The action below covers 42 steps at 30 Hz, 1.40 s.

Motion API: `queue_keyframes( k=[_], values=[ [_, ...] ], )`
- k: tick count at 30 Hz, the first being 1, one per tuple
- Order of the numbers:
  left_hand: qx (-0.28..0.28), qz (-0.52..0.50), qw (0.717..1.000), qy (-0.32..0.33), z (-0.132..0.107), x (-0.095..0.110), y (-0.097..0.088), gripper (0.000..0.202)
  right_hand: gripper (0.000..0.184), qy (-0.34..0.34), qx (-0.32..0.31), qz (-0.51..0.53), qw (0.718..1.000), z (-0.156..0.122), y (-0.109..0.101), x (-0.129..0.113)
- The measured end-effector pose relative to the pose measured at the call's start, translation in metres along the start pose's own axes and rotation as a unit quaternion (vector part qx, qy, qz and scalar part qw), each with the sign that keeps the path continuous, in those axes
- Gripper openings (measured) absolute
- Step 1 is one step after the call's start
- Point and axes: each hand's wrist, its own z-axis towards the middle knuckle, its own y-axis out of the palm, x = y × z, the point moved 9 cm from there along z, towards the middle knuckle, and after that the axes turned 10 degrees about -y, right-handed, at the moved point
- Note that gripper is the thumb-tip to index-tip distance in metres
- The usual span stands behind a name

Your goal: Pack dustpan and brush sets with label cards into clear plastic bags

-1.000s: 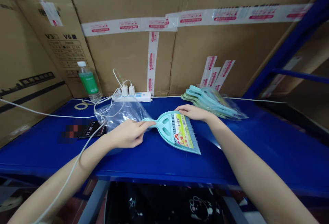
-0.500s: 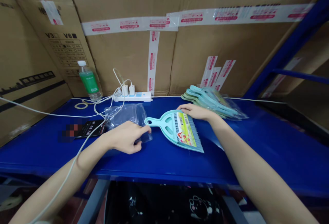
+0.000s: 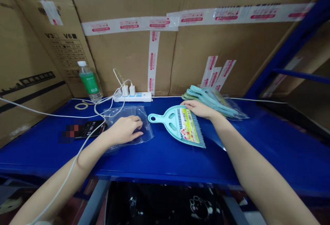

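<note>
A light-blue dustpan (image 3: 168,120) lies on the blue table, its ringed handle pointing left. A small brush with grey-blue bristles (image 3: 198,128) is nested in it, under a colourful label card (image 3: 189,125). My right hand (image 3: 197,109) grips the dustpan's far edge near the bristles, thumb and fingers closed on it. Left of the handle, a clear plastic bag (image 3: 146,130) lies flat. My left hand (image 3: 127,129) rests over this bag, fingers loosely bent and thumb apart, apparently holding nothing.
More dustpan sets in clear bags (image 3: 211,99) are piled at the back right. A power strip (image 3: 136,97) with chargers and white cables stands along the cardboard wall. A water bottle (image 3: 89,82) and a phone (image 3: 90,129) are at the left; one cable crosses my left forearm.
My left hand has drawn back left and slightly up from the dustpan handle, its fingers loosening. The dustpan has shifted slightly right and away from me with my right hand.
</note>
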Motion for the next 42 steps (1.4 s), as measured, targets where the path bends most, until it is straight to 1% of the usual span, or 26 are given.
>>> queue_keyframes(
  k=[3, 6, 12, 15, 17, 20, 21, 23, 25, 27, 32, 38, 42],
  values=[
    [-0.022, -0.011, 1.0, 0.002, 0.0, 0.0, 0.002, 0.01, 0.028, -0.008, 0.015, 0.001, 1.0, 0.001, -0.002, -0.002],
    [-0.033, -0.033, 0.999, 0.022, -0.002, 0.004, 0.002, 0.008, 0.03, -0.003, 0.013, 0.001, 1.0, 0.001, 0.0, -0.005],
    [-0.04, -0.099, 0.991, 0.087, -0.005, 0.015, 0.0, 0.007, 0.028, 0.0, -0.037, -0.003, 0.999, -0.001, 0.008, -0.011],
    [-0.026, -0.104, 0.99, 0.092, -0.004, 0.018, -0.002, 0.01, 0.026, -0.007, -0.055, -0.007, 0.998, -0.002, 0.012, -0.012],
    [-0.006, -0.09, 0.993, 0.075, -0.003, 0.017, -0.004, 0.01, 0.026, -0.007, -0.063, -0.01, 0.998, -0.003, 0.014, -0.012],
    [0.014, -0.048, 0.999, 0.012, 0.0, 0.012, -0.005, 0.018, 0.026, 0.007, -0.075, -0.013, 0.997, -0.003, 0.016, -0.012],
    [0.01, -0.034, 0.999, -0.014, 0.001, 0.009, -0.003, 0.022, 0.027, 0.011, -0.077, -0.014, 0.997, -0.003, 0.017, -0.012],
    [-0.014, -0.015, 0.998, -0.059, 0.002, 0.003, 0.003, 0.029, 0.028, 0.013, -0.082, -0.02, 0.996, -0.004, 0.017, -0.015],
    [-0.043, -0.008, 0.995, -0.086, 0.001, 0.0, 0.01, 0.031, 0.029, 0.01, -0.086, -0.03, 0.996, -0.004, 0.018, -0.018],
    [-0.06, -0.007, 0.994, -0.096, 0.001, -0.001, 0.015, 0.028, 0.032, 0.009, -0.09, -0.04, 0.995, -0.004, 0.018, -0.02],
    [-0.068, 0.004, 0.991, -0.112, 0.003, -0.001, 0.019, 0.019, 0.033, 0.01, -0.092, -0.05, 0.994, -0.003, 0.019, -0.021],
    [-0.08, -0.003, 0.988, -0.134, 0.004, -0.002, 0.019, 0.017, 0.031, -0.014, -0.091, -0.054, 0.994, -0.002, 0.02, -0.023],
    [-0.08, -0.003, 0.987, -0.141, 0.006, -0.002, 0.02, 0.016, 0.031, 0.0, -0.09, -0.051, 0.995, -0.002, 0.021, -0.023]
  ],
)
